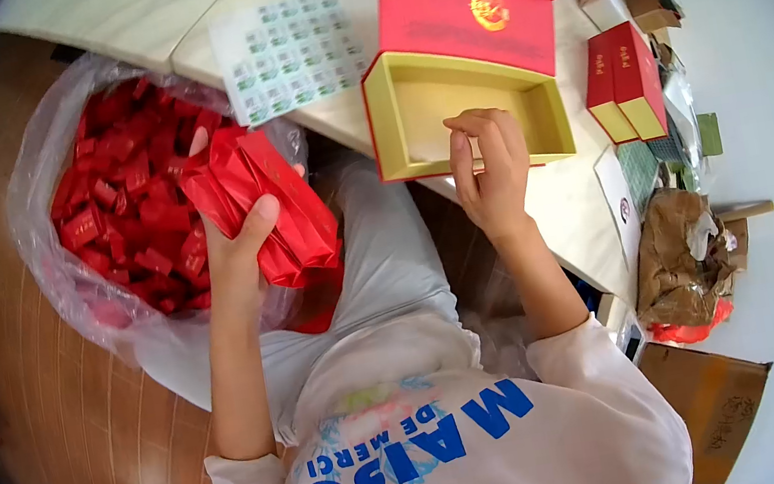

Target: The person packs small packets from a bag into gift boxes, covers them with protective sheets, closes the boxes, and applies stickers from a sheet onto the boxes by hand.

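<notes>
My left hand (240, 240) is wrapped round a bundle of shiny red packets (275, 204), held above my lap beside the bag. Over the front edge of an opened red gift box (384, 121) hovers my right hand (495, 159), its fingers loosely bent and apart from the thumb, with nothing visible in them. The box has a yellow inside with no packets showing, and its red lid (443, 20) with a gold emblem leans back. On the floor at left, a clear plastic bag (40, 226) holds many small red packets (132, 196).
A sheet of green-and-white stickers (287, 55) lies on the pale table (159, 15). Two closed red boxes (622, 78) stand at the right. Farther right are a crumpled brown paper bag (678, 257) and a cardboard carton (706, 404).
</notes>
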Demonstrator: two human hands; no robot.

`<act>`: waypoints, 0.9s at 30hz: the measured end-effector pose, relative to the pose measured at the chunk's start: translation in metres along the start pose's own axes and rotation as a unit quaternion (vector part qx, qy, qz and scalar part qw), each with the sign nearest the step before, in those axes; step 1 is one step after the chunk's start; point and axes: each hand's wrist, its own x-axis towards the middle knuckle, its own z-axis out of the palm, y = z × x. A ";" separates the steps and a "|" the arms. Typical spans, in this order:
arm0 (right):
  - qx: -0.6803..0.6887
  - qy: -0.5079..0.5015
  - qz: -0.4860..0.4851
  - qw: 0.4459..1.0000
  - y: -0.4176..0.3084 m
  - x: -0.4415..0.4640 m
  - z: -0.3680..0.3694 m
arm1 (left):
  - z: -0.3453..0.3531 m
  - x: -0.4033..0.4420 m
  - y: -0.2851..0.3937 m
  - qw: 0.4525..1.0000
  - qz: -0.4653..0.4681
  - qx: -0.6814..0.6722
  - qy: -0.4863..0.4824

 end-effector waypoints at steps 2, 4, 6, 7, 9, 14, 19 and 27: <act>-0.011 -0.006 0.012 1.000 0.030 -0.010 -0.004 | 0.023 0.017 0.009 0.999 0.036 0.019 -0.032; -0.027 -0.099 0.107 0.989 0.043 -0.011 -0.011 | 0.042 0.035 0.007 0.995 0.073 0.053 -0.050; 0.014 -0.113 0.158 0.981 0.051 0.001 -0.017 | 0.061 0.050 0.006 0.990 0.081 0.075 -0.084; 0.054 -0.134 0.218 0.965 0.054 0.008 -0.019 | 0.075 0.056 0.008 0.989 0.067 0.077 -0.109; 0.125 -0.115 0.234 0.957 0.064 0.020 -0.023 | 0.094 0.078 -0.008 0.977 0.112 0.124 -0.132; 0.410 -0.092 0.222 0.880 0.061 0.080 -0.047 | 0.148 0.117 -0.035 0.923 0.171 0.285 -0.195; 0.465 -0.101 0.223 0.851 0.077 0.081 -0.031 | 0.151 0.129 -0.060 0.896 0.172 0.369 -0.177; 0.432 -0.153 0.341 0.821 0.086 0.053 -0.009 | 0.126 0.124 -0.075 0.739 0.272 0.612 -0.077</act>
